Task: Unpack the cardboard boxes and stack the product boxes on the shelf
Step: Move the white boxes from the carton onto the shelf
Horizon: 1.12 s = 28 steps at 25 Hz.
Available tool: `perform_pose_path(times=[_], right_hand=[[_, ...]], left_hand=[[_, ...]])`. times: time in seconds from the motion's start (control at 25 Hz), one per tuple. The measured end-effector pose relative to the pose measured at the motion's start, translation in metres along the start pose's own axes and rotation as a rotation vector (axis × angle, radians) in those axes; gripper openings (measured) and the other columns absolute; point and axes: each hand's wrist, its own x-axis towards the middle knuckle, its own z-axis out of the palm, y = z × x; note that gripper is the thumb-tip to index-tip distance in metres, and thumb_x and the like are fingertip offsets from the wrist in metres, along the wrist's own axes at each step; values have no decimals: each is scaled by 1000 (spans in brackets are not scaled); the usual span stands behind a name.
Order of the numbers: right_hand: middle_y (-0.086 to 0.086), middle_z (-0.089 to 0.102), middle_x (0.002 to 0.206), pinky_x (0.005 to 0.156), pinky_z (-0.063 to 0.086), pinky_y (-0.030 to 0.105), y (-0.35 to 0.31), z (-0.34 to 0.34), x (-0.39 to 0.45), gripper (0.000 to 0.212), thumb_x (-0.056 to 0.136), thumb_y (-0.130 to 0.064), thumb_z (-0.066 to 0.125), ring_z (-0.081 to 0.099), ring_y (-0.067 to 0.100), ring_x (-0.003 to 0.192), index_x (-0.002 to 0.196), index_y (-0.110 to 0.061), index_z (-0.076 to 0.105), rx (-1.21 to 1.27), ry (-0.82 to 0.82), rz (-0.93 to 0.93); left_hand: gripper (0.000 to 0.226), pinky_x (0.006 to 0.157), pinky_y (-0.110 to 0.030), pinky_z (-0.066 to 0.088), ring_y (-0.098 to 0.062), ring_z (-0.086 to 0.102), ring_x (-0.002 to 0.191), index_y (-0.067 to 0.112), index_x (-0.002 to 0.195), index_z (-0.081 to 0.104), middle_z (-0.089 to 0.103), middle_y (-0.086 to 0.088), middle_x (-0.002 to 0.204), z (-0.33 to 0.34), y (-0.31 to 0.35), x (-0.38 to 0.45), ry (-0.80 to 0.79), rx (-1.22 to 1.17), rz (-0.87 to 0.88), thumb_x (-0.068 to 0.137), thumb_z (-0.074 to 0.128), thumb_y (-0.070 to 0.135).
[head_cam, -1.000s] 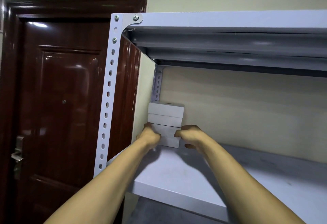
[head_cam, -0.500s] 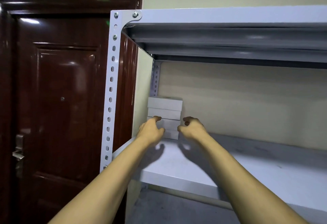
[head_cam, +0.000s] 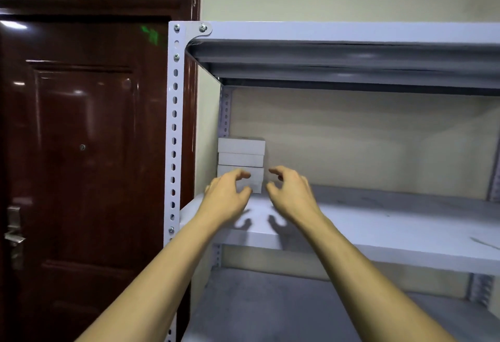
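A stack of several white product boxes point(head_cam: 240, 152) stands in the back left corner of the grey metal shelf point(head_cam: 378, 228), against the wall. My left hand point(head_cam: 227, 195) hovers just in front of the stack's lower boxes, fingers loosely curled, holding nothing. My right hand point(head_cam: 290, 193) hangs to the right of the stack, fingers also loosely curled and empty. Both hands are apart from the boxes. The left hand hides part of the lowest boxes.
A perforated upright post point(head_cam: 174, 130) frames the shelf's left side. An upper shelf board point(head_cam: 351, 52) hangs overhead and a lower board point(head_cam: 297, 309) lies below. A dark red door point(head_cam: 81, 152) with a metal handle point(head_cam: 13, 236) stands left.
Both hands have let go of the lower boxes and drawn back toward me, away from the stack. The stack stays in the corner.
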Motion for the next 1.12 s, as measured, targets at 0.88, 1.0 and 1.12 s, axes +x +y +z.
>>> perform_pose_path(times=[0.88,1.0,1.12], right_hand=[[-12,65,127,92,36,13,-17,-1,-184,35,96,-22,60,56,4,118,130,-27,64,265,28,18],[-11,65,128,96,40,17,-21,18,-202,35,96,-23,61,56,3,118,131,-26,64,309,-28,8],[-12,65,127,100,46,25,-26,40,-216,35,97,-24,60,56,1,116,131,-29,64,364,-117,-2]], left_hand=[[32,110,-36,40,-11,52,125,29,127,62,62,13,130,-12,-3,-181,28,-35,54,96,55,24],[31,106,-31,41,-12,56,112,30,128,61,61,13,130,-17,-14,-204,26,-3,6,98,55,25],[31,105,-27,37,-7,49,127,32,128,61,61,15,131,-24,-28,-224,83,41,-82,98,55,26]])
